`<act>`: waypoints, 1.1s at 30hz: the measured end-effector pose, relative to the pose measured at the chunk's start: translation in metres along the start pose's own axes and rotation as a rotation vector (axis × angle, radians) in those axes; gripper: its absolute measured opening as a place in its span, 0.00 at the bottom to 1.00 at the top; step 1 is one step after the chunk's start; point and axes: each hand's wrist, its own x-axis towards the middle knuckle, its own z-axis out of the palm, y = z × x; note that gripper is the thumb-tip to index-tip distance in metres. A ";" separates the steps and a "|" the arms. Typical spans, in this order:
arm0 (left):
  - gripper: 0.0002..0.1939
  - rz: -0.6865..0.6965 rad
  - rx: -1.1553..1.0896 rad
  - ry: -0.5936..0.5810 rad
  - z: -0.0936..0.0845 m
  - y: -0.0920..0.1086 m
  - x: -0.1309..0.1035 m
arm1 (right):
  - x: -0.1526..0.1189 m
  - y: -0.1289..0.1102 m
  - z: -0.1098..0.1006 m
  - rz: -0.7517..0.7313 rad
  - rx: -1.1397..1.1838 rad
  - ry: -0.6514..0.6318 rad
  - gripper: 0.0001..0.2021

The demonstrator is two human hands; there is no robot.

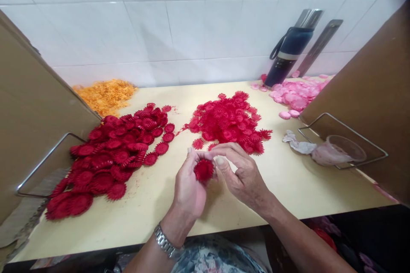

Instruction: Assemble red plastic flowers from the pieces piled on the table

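Observation:
Cupped in my left hand (188,185) is a small dark red artificial flower (203,170) with fringed petals, its fingers curled round the far side. My right hand (240,172) is at the flower's right edge, thumb and index finger bent close together; whether something thin is between them I cannot make out. Just beyond both hands lies a heap of bright red fringed petal discs (229,119). To the left spreads a larger pile of darker red fringed flower pieces (105,158).
Orange petals (107,94) lie at the back left, pink discs (299,94) at the back right beside a dark blue flask (286,57). A plastic cup (339,151) sits in a wire holder at right. Cardboard panels (361,94) flank the table (288,187).

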 end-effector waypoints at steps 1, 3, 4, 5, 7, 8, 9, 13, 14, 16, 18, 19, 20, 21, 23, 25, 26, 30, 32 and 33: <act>0.18 -0.027 -0.043 0.013 0.000 0.001 -0.001 | -0.001 0.001 0.001 -0.002 -0.016 -0.015 0.10; 0.16 -0.064 -0.099 0.008 0.001 0.003 -0.002 | -0.003 0.003 0.004 -0.032 -0.072 -0.058 0.11; 0.16 -0.071 -0.114 -0.001 0.000 0.004 -0.003 | -0.005 0.004 0.006 -0.057 -0.107 -0.075 0.13; 0.16 -0.077 -0.122 -0.018 0.000 0.005 -0.004 | -0.007 0.005 0.007 -0.084 -0.143 -0.080 0.14; 0.16 -0.096 -0.122 -0.073 -0.001 0.008 -0.005 | -0.010 0.007 0.009 -0.125 -0.197 -0.070 0.15; 0.17 -0.110 -0.113 -0.102 -0.001 0.009 -0.006 | -0.011 0.008 0.010 -0.138 -0.215 -0.061 0.15; 0.18 -0.126 -0.101 -0.129 -0.002 0.010 -0.006 | -0.012 0.009 0.011 -0.148 -0.233 -0.053 0.14; 0.18 -0.123 -0.076 -0.066 -0.004 0.010 -0.004 | -0.017 0.011 0.016 -0.184 -0.302 -0.049 0.14; 0.17 -0.103 -0.086 -0.016 -0.005 0.009 -0.004 | -0.019 0.011 0.017 -0.190 -0.298 -0.066 0.15; 0.18 -0.058 -0.097 0.071 -0.006 0.007 -0.003 | -0.021 0.010 0.018 -0.194 -0.248 -0.110 0.16; 0.20 -0.029 -0.061 0.099 -0.007 0.007 -0.003 | -0.023 0.008 0.016 -0.179 -0.166 -0.123 0.15; 0.22 -0.021 -0.025 0.089 -0.008 0.007 -0.003 | -0.023 0.007 0.014 -0.162 -0.126 -0.113 0.15; 0.24 -0.014 0.016 0.070 -0.009 0.007 -0.003 | -0.023 0.006 0.011 -0.141 -0.092 -0.095 0.14; 0.26 -0.008 0.054 0.049 -0.010 0.007 -0.004 | -0.022 0.004 0.009 -0.116 -0.063 -0.077 0.13; 0.28 0.011 0.118 0.022 -0.012 0.005 -0.004 | -0.020 0.001 0.005 -0.069 -0.014 -0.054 0.11; 0.29 0.027 0.163 0.014 -0.015 0.002 -0.004 | -0.016 -0.004 0.003 -0.026 0.041 -0.032 0.10; 0.28 0.039 0.179 0.010 -0.016 -0.001 -0.004 | -0.012 -0.006 0.003 0.001 0.077 -0.017 0.10; 0.22 0.095 0.179 -0.065 -0.012 -0.012 -0.006 | 0.009 -0.009 0.017 0.151 0.180 0.070 0.14; 0.20 0.148 0.119 -0.072 -0.006 -0.017 -0.009 | 0.021 -0.005 0.028 0.191 0.133 0.070 0.16; 0.19 0.170 0.076 -0.060 -0.002 -0.018 -0.010 | 0.025 -0.002 0.033 0.197 0.100 0.045 0.18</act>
